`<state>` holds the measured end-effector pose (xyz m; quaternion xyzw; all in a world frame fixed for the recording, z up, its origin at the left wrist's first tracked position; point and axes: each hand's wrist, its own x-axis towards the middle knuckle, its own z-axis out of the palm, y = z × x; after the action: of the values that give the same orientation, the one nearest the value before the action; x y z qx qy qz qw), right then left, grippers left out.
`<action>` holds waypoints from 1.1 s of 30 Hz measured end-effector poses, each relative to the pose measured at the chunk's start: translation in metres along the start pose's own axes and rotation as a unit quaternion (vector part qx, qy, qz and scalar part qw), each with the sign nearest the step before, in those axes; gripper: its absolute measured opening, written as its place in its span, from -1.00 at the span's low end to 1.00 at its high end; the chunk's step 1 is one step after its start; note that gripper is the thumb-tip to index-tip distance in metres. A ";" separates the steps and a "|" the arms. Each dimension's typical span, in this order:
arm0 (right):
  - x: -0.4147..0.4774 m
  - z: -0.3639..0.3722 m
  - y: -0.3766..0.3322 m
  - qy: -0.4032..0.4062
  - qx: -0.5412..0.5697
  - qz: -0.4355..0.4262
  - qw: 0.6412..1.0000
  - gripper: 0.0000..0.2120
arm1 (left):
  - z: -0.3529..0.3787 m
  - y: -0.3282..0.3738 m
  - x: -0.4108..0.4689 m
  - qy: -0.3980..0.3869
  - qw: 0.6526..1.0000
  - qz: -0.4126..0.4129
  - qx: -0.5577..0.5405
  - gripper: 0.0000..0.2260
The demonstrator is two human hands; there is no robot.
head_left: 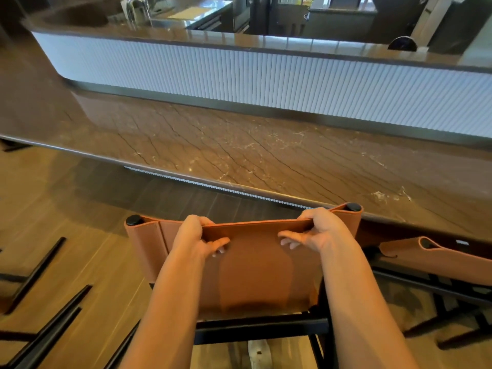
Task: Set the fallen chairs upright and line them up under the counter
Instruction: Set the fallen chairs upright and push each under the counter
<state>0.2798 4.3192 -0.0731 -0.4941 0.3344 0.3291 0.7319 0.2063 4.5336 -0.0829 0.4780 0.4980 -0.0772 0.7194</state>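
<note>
I have the left hand [195, 235] and the right hand [318, 230] clamped on the top edge of the tan chair [255, 275], digits curled round the leather, some fingertips [288, 242] lying on its near face. The chair stands upright between my arms, its back just short of the brown counter [266, 145]. A second chair [439, 262] stands at the right, and dark chair legs [48, 323] lie at the left.
</note>
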 end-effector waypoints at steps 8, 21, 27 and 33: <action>0.032 0.011 -0.067 0.004 0.072 -0.017 0.997 -0.76 | 0.063 0.060 0.027 -0.015 0.999 0.020 -0.035 -0.85; 0.100 -0.010 -0.075 0.048 0.213 -0.072 0.973 -0.83 | 0.112 0.058 0.109 -0.114 0.987 0.048 -0.098 -0.85; 0.120 -0.010 -0.043 0.066 0.224 -0.046 0.971 -0.80 | 0.090 0.040 0.152 -0.157 0.983 -0.011 -0.099 -0.88; 0.121 -0.011 -0.032 0.101 0.229 -0.062 0.966 -0.87 | 0.079 0.038 0.164 -0.233 0.952 -0.058 -0.188 -0.64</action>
<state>0.3715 4.3175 -0.1593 -0.3633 0.4421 0.1462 0.8070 0.3602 4.5529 -0.1854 0.2733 0.3491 -0.1330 0.8864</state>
